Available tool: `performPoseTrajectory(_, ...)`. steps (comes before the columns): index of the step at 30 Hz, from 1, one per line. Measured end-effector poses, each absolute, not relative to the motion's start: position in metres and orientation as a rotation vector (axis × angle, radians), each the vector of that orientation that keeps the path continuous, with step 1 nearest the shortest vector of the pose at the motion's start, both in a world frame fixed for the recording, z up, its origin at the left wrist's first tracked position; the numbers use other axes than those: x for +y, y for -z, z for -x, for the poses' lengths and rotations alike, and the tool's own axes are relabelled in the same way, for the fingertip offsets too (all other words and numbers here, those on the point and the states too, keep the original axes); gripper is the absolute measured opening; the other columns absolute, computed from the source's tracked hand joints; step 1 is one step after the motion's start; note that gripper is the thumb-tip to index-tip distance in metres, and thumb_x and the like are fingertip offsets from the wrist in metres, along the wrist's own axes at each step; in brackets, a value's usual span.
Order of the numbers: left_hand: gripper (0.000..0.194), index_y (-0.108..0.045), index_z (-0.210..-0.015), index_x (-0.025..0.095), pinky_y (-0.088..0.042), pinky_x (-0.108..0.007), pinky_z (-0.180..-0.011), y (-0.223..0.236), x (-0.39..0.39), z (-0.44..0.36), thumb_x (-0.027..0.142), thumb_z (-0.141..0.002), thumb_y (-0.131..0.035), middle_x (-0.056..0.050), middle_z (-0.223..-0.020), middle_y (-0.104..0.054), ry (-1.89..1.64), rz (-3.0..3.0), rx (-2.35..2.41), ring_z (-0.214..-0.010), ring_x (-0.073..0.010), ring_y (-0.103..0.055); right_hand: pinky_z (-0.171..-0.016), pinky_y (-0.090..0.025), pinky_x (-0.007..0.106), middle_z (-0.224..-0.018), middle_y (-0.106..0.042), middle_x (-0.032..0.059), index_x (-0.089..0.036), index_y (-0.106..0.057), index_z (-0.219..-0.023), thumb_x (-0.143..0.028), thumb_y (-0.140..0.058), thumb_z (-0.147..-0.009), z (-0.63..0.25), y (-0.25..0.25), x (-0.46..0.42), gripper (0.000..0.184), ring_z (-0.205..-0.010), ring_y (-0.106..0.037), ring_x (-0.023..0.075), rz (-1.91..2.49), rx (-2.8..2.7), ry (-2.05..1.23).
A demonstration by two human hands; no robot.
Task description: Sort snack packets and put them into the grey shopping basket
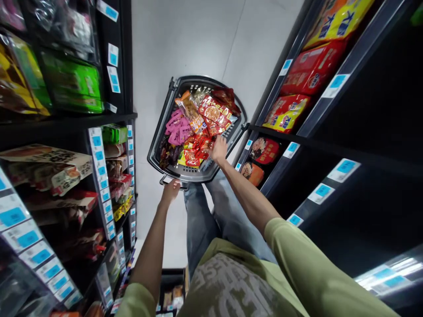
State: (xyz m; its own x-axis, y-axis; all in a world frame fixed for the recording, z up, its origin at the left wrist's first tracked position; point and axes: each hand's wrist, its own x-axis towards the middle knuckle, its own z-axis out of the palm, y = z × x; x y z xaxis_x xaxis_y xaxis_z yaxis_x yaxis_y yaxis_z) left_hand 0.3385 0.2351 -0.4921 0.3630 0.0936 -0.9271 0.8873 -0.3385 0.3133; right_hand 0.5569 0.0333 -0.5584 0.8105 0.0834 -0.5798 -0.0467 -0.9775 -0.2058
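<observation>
A grey shopping basket [158, 132] hangs low in front of me over the pale floor. It is filled with snack packets: pink ones [178, 128], red ones [214, 114] and an orange one [190, 108]. My left hand [171, 191] is closed round the basket's handle at its near rim. My right hand [218, 149] reaches into the basket's right side and rests on the red packets; its fingers are partly hidden. My legs in grey jeans show below the basket.
Dark store shelves line both sides of a narrow aisle. The left shelving [99, 171] carries green, brown and red packets with blue price tags. The right shelving [310, 110] holds red and yellow packets and round bowls [264, 150]. The lower right shelves are dark.
</observation>
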Motion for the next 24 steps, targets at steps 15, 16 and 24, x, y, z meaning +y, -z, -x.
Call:
performPoseTrajectory(15,0.029,-0.067,-0.112,0.017,-0.053,-0.026,-0.084,0.5,0.22,-0.403,0.018,-0.087,-0.052,-0.007,-0.098,-0.075,0.976,-1.696,0.732,-0.086,-0.0168,-0.069,-0.105,-0.035,0.049,-0.134,-0.051,0.0174,-0.011,-0.044,-0.136,-0.023,-0.07,-0.08,-0.555,0.551,0.06,0.063,-0.123,-0.045,0.0346,2.87,-0.391,-0.847)
performPoseTrajectory(16,0.029,-0.067,-0.112,0.018,-0.053,-0.026,-0.084,0.502,0.226,-0.404,0.017,-0.088,-0.052,-0.006,-0.099,-0.075,0.971,-1.699,0.74,-0.087,-0.0166,-0.069,-0.104,-0.036,0.05,-0.135,-0.049,0.0179,-0.012,-0.044,-0.136,-0.023,-0.07,-0.08,-0.557,0.551,0.059,0.063,-0.123,-0.045,0.0353,2.877,-0.415,-0.845)
performPoseTrajectory(24,0.028,-0.066,-0.111,0.022,-0.053,-0.026,-0.082,0.504,0.262,-0.368,0.022,-0.088,-0.049,-0.002,-0.094,-0.076,1.057,-1.732,0.829,-0.085,-0.0167,-0.07,-0.107,-0.032,0.054,-0.142,-0.042,0.0183,-0.017,-0.038,-0.146,-0.021,-0.063,-0.081,-0.566,0.542,0.049,0.069,-0.128,-0.038,0.037,2.695,-0.592,-1.0)
